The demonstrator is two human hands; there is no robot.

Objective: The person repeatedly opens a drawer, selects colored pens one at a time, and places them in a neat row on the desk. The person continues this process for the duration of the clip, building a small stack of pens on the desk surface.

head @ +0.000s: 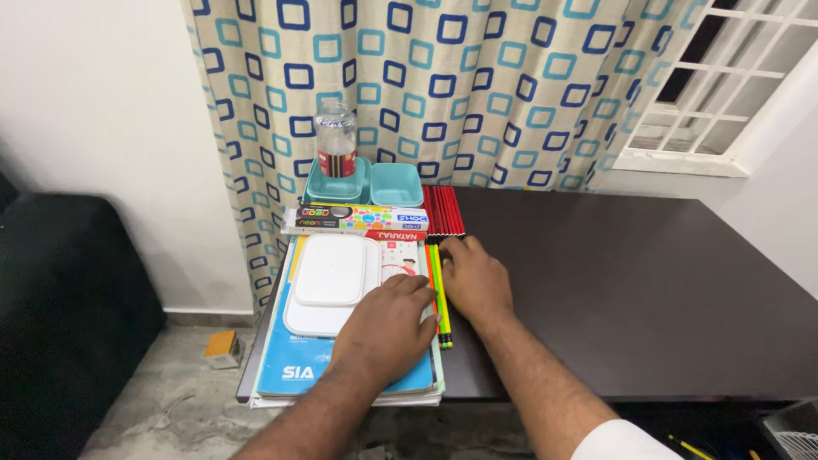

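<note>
Dark and glossy, the table (648, 281) runs under a patterned curtain (443, 85), with a stack of books (341, 375) at its left end carrying two white lids (331, 281), flat boxes (358, 220), two teal containers (366, 183) and a clear bottle (336, 140). On that stack my left hand (388, 328) lies palm down, fingers loosely spread and flat, gripping nothing, its fingertips just beside the green and orange pencils (440, 294). Right of those pencils, my right hand (475, 279) rests flat on the table with fingers extended, touching the pencils' edge and reaching toward the row of red pencils (444, 211), closed around nothing.
</note>
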